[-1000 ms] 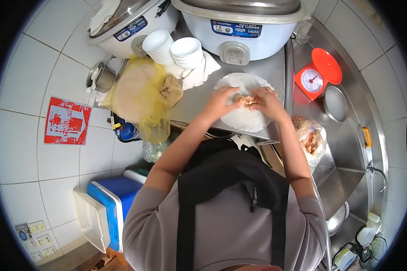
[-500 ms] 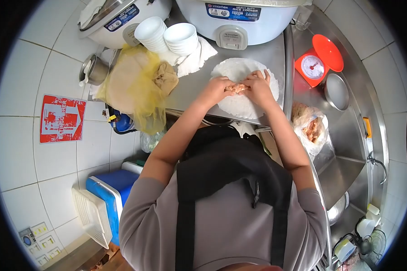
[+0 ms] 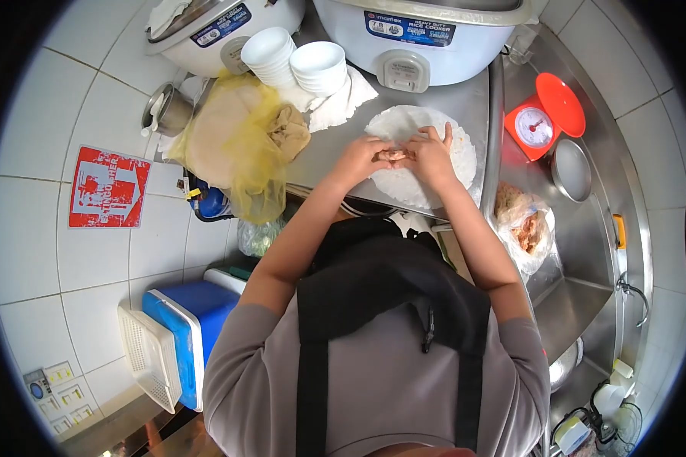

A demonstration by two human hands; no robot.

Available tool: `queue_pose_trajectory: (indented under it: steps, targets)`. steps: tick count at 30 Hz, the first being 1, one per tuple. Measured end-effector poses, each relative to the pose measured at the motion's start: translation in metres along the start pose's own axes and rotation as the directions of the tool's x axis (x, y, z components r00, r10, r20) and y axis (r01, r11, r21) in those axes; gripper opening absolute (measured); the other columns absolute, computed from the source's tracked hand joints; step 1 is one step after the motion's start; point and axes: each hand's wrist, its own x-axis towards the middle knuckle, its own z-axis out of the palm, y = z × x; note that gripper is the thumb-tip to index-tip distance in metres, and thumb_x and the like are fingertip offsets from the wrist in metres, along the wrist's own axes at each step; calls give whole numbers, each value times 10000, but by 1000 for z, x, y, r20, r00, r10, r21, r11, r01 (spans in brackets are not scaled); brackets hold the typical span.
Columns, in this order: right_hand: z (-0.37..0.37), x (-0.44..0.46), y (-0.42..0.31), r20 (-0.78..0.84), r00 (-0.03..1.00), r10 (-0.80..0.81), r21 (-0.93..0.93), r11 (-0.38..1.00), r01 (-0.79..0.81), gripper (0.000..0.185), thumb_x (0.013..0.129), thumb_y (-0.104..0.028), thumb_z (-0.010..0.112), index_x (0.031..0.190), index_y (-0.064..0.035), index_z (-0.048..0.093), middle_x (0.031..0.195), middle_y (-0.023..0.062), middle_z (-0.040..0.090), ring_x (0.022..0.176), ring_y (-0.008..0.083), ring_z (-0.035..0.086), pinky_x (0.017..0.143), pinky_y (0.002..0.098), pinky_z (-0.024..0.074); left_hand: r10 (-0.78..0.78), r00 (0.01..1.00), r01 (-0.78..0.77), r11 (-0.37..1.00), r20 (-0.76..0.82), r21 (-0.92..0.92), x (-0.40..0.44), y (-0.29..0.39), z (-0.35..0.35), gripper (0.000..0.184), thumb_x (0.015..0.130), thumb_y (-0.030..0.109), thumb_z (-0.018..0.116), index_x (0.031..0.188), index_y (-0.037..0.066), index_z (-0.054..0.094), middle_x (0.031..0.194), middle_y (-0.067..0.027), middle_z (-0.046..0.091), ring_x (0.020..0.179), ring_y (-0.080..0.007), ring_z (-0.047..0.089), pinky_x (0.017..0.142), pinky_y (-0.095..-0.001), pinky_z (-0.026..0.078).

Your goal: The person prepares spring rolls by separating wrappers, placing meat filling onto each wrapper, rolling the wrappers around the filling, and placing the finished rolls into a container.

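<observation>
A stack of thin, round white wrappers [image 3: 459,158] lies on the steel counter in front of me. Across its middle is a short strip of pinkish minced meat filling [image 3: 393,154]. My left hand [image 3: 360,159] pinches the strip's left end, fingers bent and closed. At the right end, my right hand [image 3: 432,158] presses its thumb and lower fingers on the filling, while other fingers stick up over the wrappers. The fingers partly cover the meat. On the right, a clear plastic bag [image 3: 532,234] holds more of the same minced meat.
Behind the wrappers stand a large rice cooker [image 3: 434,57] and stacked white bowls [image 3: 318,67] on a cloth. A yellow plastic bag [image 3: 255,171] with pale round sheets is at left. By the sink sit a red scale [image 3: 532,127] and a metal bowl [image 3: 572,170].
My hands have come slightly closer together, and less of the filling shows between them. The whole view has shifted a little, with the counter items appearing lower and farther right.
</observation>
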Motion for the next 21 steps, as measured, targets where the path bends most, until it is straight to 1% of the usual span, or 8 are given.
queue_pose_trajectory:
  steps: [1,7,10,13,14,16,19,21]
  targets:
    - [-1,1,0,-5,1000,8,29,1000,-8,211,685,-346,708,851,-218,734,821,-67,622,1131,215,461,1078,604,39,1,1000,-2,1000,-31,-25,-1,1,-2,459,695,71,743,1139,70,627,917,-130,660,820,-283,613,747,-344,493]
    - [17,7,-8,-71,991,-113,-59,992,109,174,659,-305,717,778,-179,727,791,-52,608,1099,211,475,1079,633,74,-53,996,52,998,71,18,0,-6,-12,492,695,79,749,1167,72,611,997,-141,654,872,-275,623,760,-339,497]
    - [14,7,-7,-44,996,-73,-112,991,68,223,669,-339,717,821,-177,730,796,-59,605,1114,206,468,1079,622,77,16,1000,-16,1000,-4,1,-1,7,-18,420,720,97,739,1126,65,634,992,-139,666,872,-255,646,755,-319,499]
    - [18,8,-8,-77,988,-134,-85,988,127,165,653,-288,722,748,-154,709,795,-50,598,1088,214,472,1080,638,71,-198,977,204,976,83,-77,3,21,-17,338,744,120,730,1066,45,659,975,-129,677,844,-245,665,747,-297,502]
    - [17,6,-7,-48,992,-114,-69,991,110,172,647,-290,726,747,-151,707,807,-49,597,1086,212,472,1079,637,70,-201,977,207,975,69,-81,2,17,-13,318,748,120,727,1048,39,664,967,-122,679,820,-245,669,739,-295,504]
    - [3,3,-8,7,997,-76,-42,996,76,188,634,-293,736,744,-144,701,830,-48,596,1083,210,471,1077,637,69,-202,979,205,975,38,-87,1,10,-6,278,757,121,723,1013,25,674,950,-109,685,774,-243,675,723,-291,506]
    - [-3,-3,2,72,997,-16,-78,997,22,298,614,-302,764,861,-145,705,896,-47,601,1105,212,469,1083,604,62,-176,984,164,960,-32,-228,-2,9,1,284,738,124,731,999,26,679,932,-97,685,799,-246,657,733,-299,501]
    - [0,-10,6,-87,996,-26,-26,999,24,327,600,-293,775,875,-132,700,896,-35,600,1104,203,470,1083,597,72,-5,999,2,998,-51,-63,-1,10,6,292,721,132,738,992,36,686,912,-97,680,830,-247,638,772,-304,488]
